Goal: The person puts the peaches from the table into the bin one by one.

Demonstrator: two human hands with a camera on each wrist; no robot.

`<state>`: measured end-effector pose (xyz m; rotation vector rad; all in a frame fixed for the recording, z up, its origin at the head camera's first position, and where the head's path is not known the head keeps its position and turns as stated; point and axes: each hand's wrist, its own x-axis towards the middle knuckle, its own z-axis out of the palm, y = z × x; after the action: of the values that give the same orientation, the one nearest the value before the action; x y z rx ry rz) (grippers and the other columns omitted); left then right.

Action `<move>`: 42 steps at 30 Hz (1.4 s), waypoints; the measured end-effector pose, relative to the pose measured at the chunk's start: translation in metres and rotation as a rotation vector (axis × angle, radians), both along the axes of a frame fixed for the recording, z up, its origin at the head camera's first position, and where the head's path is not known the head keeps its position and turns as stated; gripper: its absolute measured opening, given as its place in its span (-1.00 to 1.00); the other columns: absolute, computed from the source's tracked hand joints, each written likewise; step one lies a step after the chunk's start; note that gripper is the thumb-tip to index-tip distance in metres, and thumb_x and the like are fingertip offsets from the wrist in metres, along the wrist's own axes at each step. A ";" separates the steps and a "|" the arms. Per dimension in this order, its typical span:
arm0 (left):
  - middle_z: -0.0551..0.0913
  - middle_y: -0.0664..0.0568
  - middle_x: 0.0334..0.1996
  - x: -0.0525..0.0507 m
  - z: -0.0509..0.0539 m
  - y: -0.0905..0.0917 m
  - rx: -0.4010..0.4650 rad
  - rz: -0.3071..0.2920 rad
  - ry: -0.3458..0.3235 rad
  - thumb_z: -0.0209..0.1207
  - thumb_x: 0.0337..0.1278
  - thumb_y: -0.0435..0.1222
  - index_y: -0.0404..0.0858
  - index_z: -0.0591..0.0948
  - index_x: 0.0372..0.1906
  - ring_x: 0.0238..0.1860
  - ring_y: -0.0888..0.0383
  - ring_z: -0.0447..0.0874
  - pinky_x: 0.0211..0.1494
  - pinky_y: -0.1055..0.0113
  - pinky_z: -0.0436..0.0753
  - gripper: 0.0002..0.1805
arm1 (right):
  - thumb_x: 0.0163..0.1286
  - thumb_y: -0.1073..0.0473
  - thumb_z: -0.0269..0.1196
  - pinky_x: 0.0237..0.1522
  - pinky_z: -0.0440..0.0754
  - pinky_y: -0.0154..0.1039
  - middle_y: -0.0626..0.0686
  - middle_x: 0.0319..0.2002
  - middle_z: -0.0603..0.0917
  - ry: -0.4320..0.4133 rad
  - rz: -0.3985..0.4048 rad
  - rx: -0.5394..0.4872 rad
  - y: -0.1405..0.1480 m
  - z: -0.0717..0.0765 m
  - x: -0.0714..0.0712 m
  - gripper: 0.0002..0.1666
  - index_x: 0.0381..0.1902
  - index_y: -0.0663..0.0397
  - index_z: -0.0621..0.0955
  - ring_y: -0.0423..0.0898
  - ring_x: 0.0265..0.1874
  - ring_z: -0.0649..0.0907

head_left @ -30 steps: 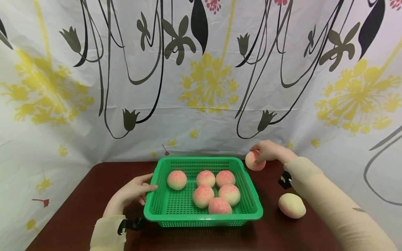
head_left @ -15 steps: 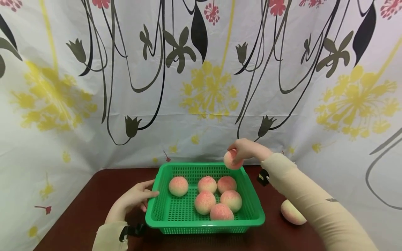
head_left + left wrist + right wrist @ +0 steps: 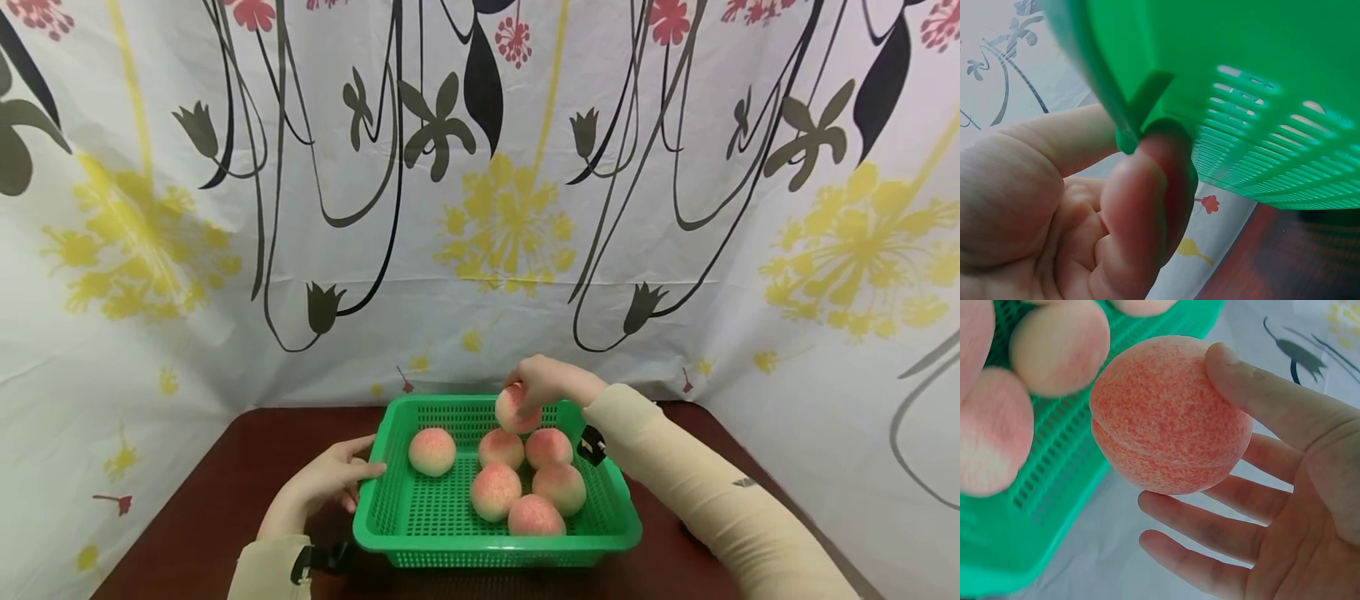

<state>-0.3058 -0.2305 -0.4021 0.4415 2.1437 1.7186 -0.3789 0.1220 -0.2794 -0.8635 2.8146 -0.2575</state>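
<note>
A green plastic basket (image 3: 495, 543) with slotted walls stands on the table and holds several pink and cream peaches. One peach (image 3: 432, 452) sits alone on its left side; the others, such as this front peach (image 3: 536, 516), cluster on the right. My left hand (image 3: 322, 485) grips the basket's left rim; the left wrist view shows the thumb over the rim (image 3: 1100, 81) and curled fingers below it. Over the back part of the basket, my right hand (image 3: 553, 382) holds another peach (image 3: 1169, 415) between thumb and fingers, above the peaches lying inside.
The dark red-brown table (image 3: 217, 508) reaches back to a white flowered curtain (image 3: 360, 350), which hangs behind and at both sides. My right sleeve (image 3: 697, 475) crosses over the table's right part and hides what lies beneath it.
My right hand has carried its peach leftward from beyond the basket's right back corner to over the basket. The left hand keeps its grip. The loose peach on the right is now hidden behind my arm.
</note>
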 end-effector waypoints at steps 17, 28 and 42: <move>0.69 -0.26 -0.34 -0.001 -0.001 0.001 0.000 -0.007 -0.001 0.14 0.36 -0.27 -0.39 0.01 0.51 -0.74 0.25 0.51 -0.61 0.36 0.60 -0.20 | 0.16 0.16 0.44 -0.16 0.58 -0.27 -0.08 0.03 0.64 -0.037 0.131 0.031 -0.069 -0.032 0.012 -0.48 0.13 -0.05 0.65 -0.16 -0.05 0.60; 0.68 -0.17 -0.40 -0.004 0.001 0.004 -0.022 -0.011 0.027 0.15 0.36 -0.26 -0.35 0.06 0.51 -0.74 0.23 0.50 -0.62 0.34 0.60 -0.23 | 0.10 0.04 0.50 -0.14 0.59 -0.31 -0.01 0.04 0.65 -0.020 0.170 0.019 -0.087 -0.045 0.018 -0.40 0.11 0.07 0.66 -0.18 -0.09 0.63; 0.68 -0.18 -0.38 -0.006 -0.004 -0.002 -0.029 0.004 0.015 0.18 0.33 -0.24 -0.36 0.05 0.51 -0.74 0.23 0.51 -0.61 0.34 0.60 -0.19 | 0.13 0.05 0.48 -0.15 0.58 -0.33 -0.05 0.02 0.65 -0.043 0.186 0.029 -0.100 -0.047 0.022 -0.45 0.09 0.05 0.67 -0.22 -0.11 0.62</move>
<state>-0.3118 -0.2323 -0.4059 0.4440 2.1783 1.6895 -0.3567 0.0222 -0.3267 -1.0909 2.6692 -0.2047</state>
